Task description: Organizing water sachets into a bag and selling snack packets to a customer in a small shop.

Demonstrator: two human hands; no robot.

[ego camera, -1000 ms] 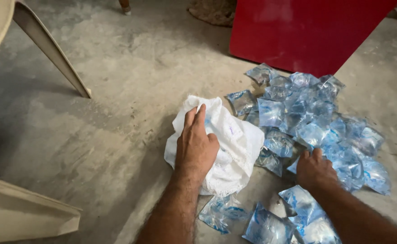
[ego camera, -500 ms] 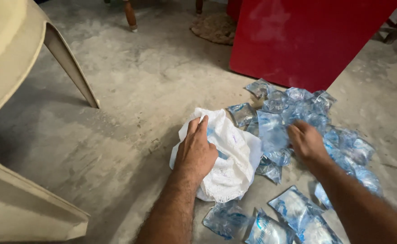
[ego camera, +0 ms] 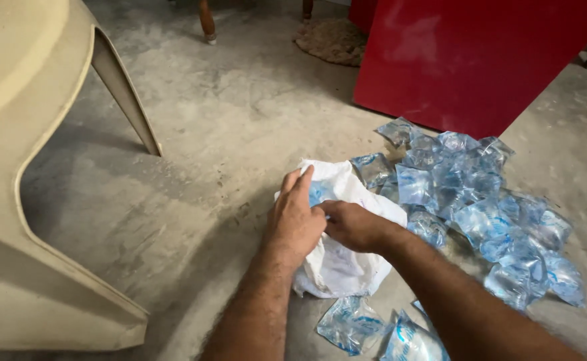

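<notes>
A crumpled white sack [ego camera: 340, 267] lies on the concrete floor in front of me. My left hand [ego camera: 297, 217] rests on its top edge and grips the fabric at the mouth, fingers stretched forward. My right hand [ego camera: 353, 224] is curled at the sack's mouth, right beside the left. A blue water sachet [ego camera: 317, 194] shows between the two hands, partly hidden by my fingers. To the right of the sack spreads a pile of several clear blue water sachets [ego camera: 467, 194]. Two more sachets [ego camera: 350, 324] lie near my forearms.
A beige plastic chair [ego camera: 33, 167] fills the left side, one leg reaching to the floor. A red cabinet [ego camera: 480, 60] stands behind the sachet pile. Farther back are a woven mat [ego camera: 333, 40] and a wooden furniture leg [ego camera: 206, 20].
My right hand has come from the sachet pile over to the sack's mouth beside my left hand. The view has tilted left, showing more of the chair.
</notes>
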